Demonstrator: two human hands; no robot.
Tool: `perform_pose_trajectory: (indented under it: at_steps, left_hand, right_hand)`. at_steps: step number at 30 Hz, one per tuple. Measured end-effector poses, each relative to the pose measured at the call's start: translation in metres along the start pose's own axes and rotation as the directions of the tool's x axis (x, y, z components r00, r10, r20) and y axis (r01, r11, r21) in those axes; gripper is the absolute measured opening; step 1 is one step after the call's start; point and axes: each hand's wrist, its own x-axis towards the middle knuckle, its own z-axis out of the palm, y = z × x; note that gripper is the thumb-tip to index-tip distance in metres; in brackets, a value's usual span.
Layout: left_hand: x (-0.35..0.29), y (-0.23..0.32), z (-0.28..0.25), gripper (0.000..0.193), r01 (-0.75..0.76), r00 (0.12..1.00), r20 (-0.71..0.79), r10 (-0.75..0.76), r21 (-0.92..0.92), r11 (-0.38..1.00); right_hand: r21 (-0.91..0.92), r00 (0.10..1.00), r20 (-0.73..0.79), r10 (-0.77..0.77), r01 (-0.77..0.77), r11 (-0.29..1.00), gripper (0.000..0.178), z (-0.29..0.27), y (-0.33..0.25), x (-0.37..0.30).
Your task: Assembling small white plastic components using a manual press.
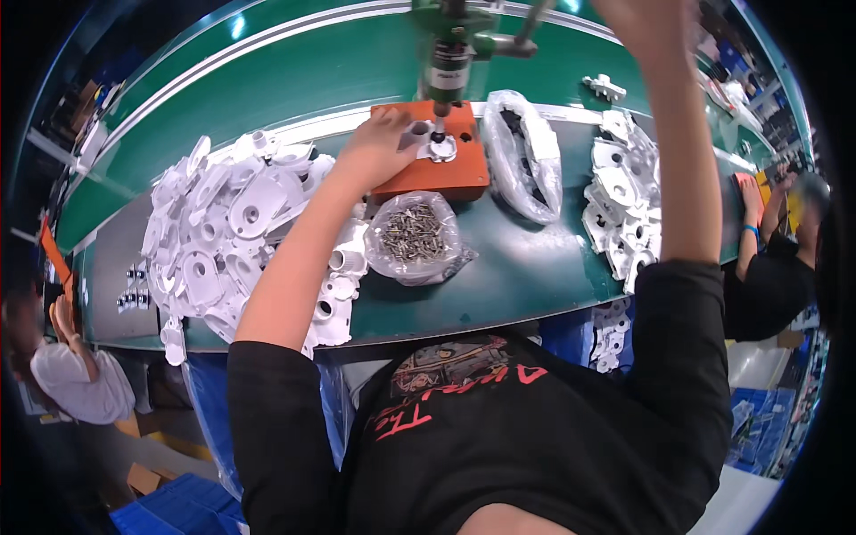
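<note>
The white part (pixel 443 152) sits on the orange block (pixel 471 169) under the green press (pixel 448 67), its left side seemingly pinched by the left hand (pixel 379 147), fingers bent — likely light, stiff, smooth plastic, a little slippery, best held by that outer edge, clear of the press tip (pixel 440 125) — while the right hand (pixel 653 25) is up at the view's top edge, cut off, so I cannot tell its grip

Left hand (pixel 379 147) at white part (pixel 443 150) on orange block (pixel 464 178) under green press (pixel 449 58); right hand (pixel 651 25) raised, partly cropped.
</note>
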Motion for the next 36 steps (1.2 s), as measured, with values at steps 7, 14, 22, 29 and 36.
perform_pose_trajectory:
  at_steps: [7, 14, 22, 29, 36]
  left_hand:
    - [0.020, 0.012, -0.033, 0.034, -0.123, 0.986, 0.125, 0.112, 0.083, 0.989]
    - [0.020, -0.078, -0.052, 0.031, 0.215, 0.951, -0.271, -0.147, 0.244, 0.946]
    - [-0.059, 0.001, -0.100, 0.041, 0.348, 0.900, 0.232, -0.369, 0.126, 0.929]
    - [-0.191, 0.057, -0.085, 0.038, 0.304, 0.766, 0.458, -0.451, 0.360, 0.882]
    - [-0.203, 0.034, -0.083, 0.022, 0.572, 0.790, 0.332, -0.515, -0.100, 0.814]
  right_hand:
    - [-0.301, 0.798, 0.045, 0.601, -0.563, 0.770, 0.040, -0.130, 0.087, 0.069]
    - [-0.927, 0.841, -0.002, 0.541, 0.201, -0.317, 0.052, -0.176, 0.005, -0.092]
    - [-0.840, 0.918, -0.106, 0.382, 0.123, -0.528, 0.033, -0.230, 0.006, -0.155]
    - [-0.964, 0.993, 0.023, -0.115, -0.009, -0.266, 0.023, -0.265, 0.016, -0.140]
    - [-0.603, 0.933, -0.353, -0.066, -0.173, 0.779, 0.027, -0.244, 0.034, -0.137]
